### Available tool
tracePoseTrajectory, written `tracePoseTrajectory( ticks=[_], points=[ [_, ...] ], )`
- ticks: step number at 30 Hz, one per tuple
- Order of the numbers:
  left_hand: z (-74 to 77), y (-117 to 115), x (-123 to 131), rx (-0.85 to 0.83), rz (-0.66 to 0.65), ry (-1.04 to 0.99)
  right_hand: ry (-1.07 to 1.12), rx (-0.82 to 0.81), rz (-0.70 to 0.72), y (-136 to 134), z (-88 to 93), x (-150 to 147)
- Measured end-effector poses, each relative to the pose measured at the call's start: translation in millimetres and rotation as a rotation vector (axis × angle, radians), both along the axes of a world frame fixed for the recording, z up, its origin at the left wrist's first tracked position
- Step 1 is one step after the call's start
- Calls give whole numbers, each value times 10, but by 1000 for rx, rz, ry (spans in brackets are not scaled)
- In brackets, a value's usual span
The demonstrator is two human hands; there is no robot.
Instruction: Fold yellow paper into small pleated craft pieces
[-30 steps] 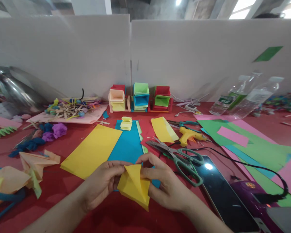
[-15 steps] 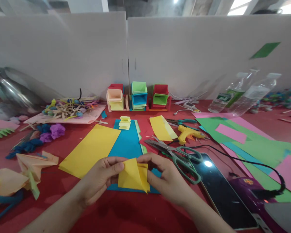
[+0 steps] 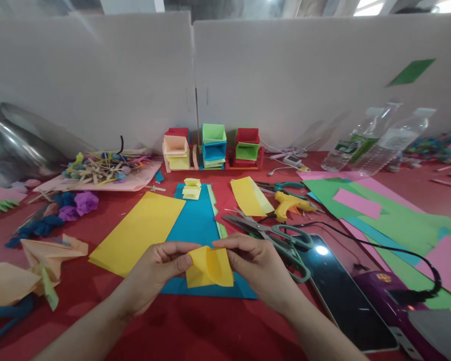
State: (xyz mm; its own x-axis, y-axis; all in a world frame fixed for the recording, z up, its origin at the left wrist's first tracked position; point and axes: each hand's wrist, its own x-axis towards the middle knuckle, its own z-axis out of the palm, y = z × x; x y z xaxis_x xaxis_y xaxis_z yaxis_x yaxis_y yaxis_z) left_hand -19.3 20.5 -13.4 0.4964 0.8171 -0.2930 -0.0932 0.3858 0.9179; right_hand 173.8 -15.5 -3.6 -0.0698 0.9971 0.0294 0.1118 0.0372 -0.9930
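A small folded yellow paper (image 3: 210, 268) is held between both hands, low in the middle of the head view. My left hand (image 3: 154, 273) pinches its left edge between thumb and fingers. At its upper right edge, my right hand (image 3: 261, 271) grips it the same way. The folded layers stand slightly apart in the middle. Beneath and behind it lies a blue sheet (image 3: 195, 225), with a small pleated pale yellow paper (image 3: 191, 189) on its far end. To the left is a large yellow sheet (image 3: 139, 230).
Green-handled scissors (image 3: 263, 229), a yellow glue gun (image 3: 291, 203) and a phone (image 3: 340, 296) lie at the right. Three coloured paper box stacks, the middle one (image 3: 214, 145), line the back by the partition. Bottles (image 3: 402, 140) stand back right; a kettle (image 3: 18, 143) stands left.
The yellow paper's pointed lower right corner has swung up, and its front now looks squarer with a bulging middle fold. Both hands keep their hold. The view has shifted slightly.
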Motion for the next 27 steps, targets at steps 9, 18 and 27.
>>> tracePoseTrajectory(
  ticks=[9, 18, 27],
  points=[
    [6, -34, 21, 73, -13, 11, -205, 223, -74, -41, 81, -67],
    [-13, -61, 16, 191, -106, 94, -13, 5, -107, -53, 23, -106],
    [-15, -77, 1, 309, -49, 245, 208, -90, -13, -35, 57, -72]
  ],
)
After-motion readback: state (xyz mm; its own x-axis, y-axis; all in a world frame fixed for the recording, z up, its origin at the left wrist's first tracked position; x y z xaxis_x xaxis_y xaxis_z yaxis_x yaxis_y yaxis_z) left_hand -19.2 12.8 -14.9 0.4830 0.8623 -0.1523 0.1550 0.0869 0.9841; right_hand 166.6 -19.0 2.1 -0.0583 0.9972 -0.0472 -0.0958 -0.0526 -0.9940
